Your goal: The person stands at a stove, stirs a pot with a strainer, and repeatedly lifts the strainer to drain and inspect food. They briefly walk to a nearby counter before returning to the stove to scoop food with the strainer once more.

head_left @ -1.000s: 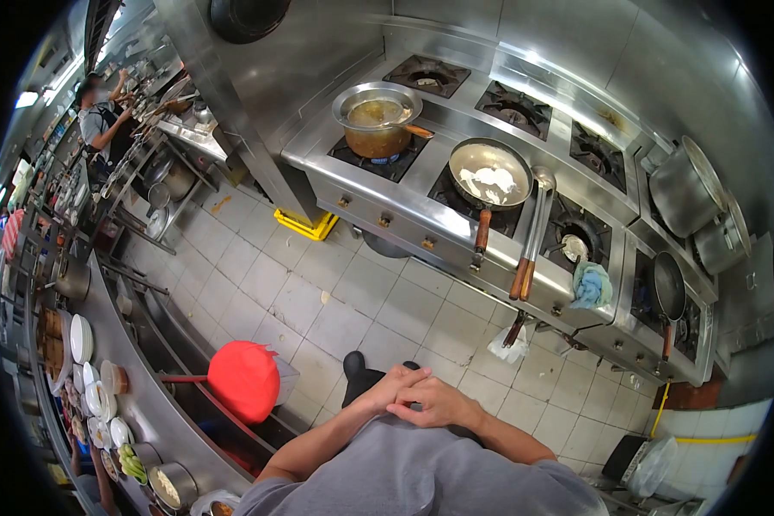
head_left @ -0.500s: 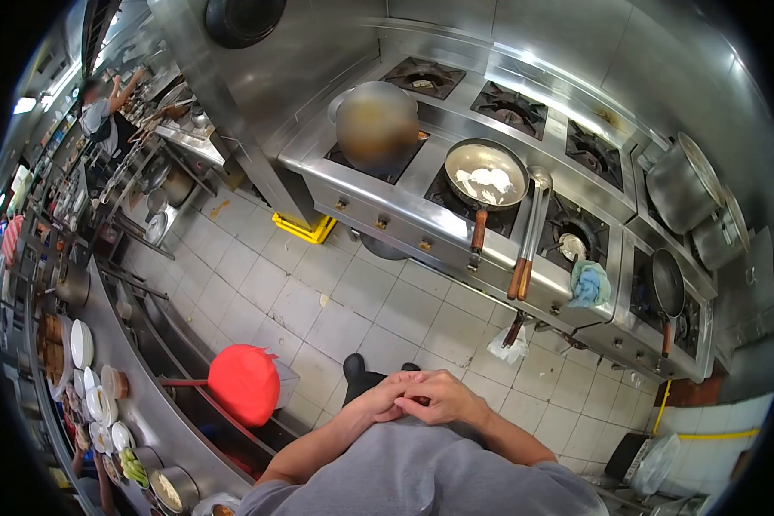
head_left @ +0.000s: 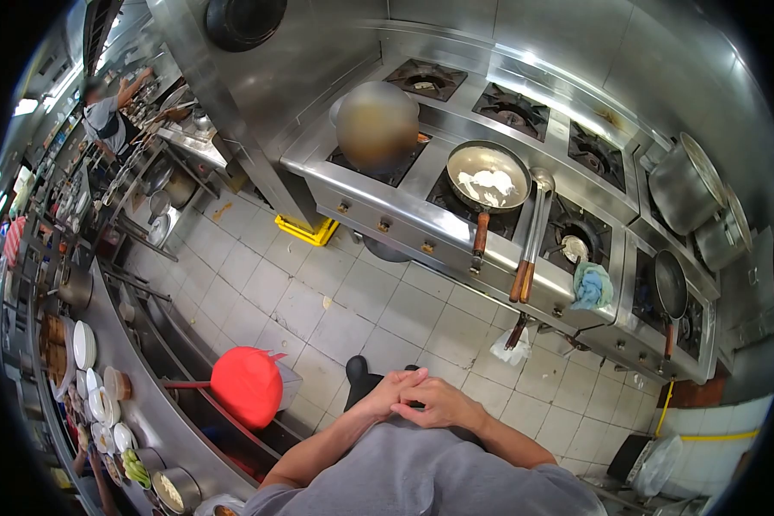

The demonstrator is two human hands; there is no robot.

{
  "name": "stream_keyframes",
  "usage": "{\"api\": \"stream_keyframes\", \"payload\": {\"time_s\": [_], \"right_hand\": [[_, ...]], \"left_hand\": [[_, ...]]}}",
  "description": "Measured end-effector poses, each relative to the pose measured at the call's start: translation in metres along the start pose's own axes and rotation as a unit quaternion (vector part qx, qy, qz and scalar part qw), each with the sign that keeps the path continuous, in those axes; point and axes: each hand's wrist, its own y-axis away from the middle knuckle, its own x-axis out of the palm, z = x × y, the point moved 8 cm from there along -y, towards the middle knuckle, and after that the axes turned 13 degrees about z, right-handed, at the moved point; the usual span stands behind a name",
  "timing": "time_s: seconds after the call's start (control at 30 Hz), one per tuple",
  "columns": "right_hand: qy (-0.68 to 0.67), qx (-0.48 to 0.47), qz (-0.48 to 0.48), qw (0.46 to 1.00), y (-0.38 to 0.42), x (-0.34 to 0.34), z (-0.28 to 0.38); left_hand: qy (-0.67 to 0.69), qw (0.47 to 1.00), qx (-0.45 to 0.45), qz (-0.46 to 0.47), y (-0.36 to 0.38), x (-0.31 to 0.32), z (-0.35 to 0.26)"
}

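Note:
My left hand [head_left: 443,402] and my right hand [head_left: 389,394] are together in front of my body at the bottom centre, fingers bent and touching each other. No object shows between them, though the inner side of both is hidden. Beyond them on the stove stands a frying pan [head_left: 508,168] with white pieces in it, its wooden handle towards me. Two long-handled ladles [head_left: 533,232] lie just right of that pan. To its left is a blurred round pot [head_left: 377,127] on a burner.
A blue cloth [head_left: 592,286] lies at the stove's front edge, with a small dark pan [head_left: 669,284] and large pots [head_left: 686,185] further right. A red-covered bin [head_left: 246,387] stands left. Plates [head_left: 84,345] line the left counter. A person [head_left: 107,120] works at the far left.
My fingers have shifted slightly against each other, and my right fingertips now stick out further. The far person's arms have moved. The view has shifted very slightly.

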Motion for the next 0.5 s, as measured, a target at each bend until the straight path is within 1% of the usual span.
{"api": "stream_keyframes", "payload": {"time_s": [0.07,0.17,0.27,0.37,0.47,0.5], "right_hand": [[0.002,0.011,0.008,1.000,-0.001,-0.002,0.001],[-0.003,0.004,-0.008,1.000,0.002,-0.003,0.000],[-0.022,0.006,-0.017,1.000,0.005,-0.003,-0.005],[-0.039,0.023,-0.002,0.999,0.006,-0.004,-0.007],[-0.067,0.053,0.010,0.996,0.002,-0.004,-0.012],[-0.057,0.030,0.003,0.998,-0.003,-0.006,-0.011]], "left_hand": [[-0.021,1.000,0.000,-0.014,-0.003,-0.007,0.007],[-0.116,0.992,-0.015,-0.048,0.001,-0.005,-0.007],[-0.214,0.974,0.006,-0.067,-0.002,-0.010,-0.005],[-0.301,0.949,-0.014,-0.098,0.005,-0.004,-0.022],[-0.393,0.905,-0.030,-0.162,0.014,-0.013,-0.028],[-0.413,0.890,-0.026,-0.190,0.019,-0.018,-0.033]]}}
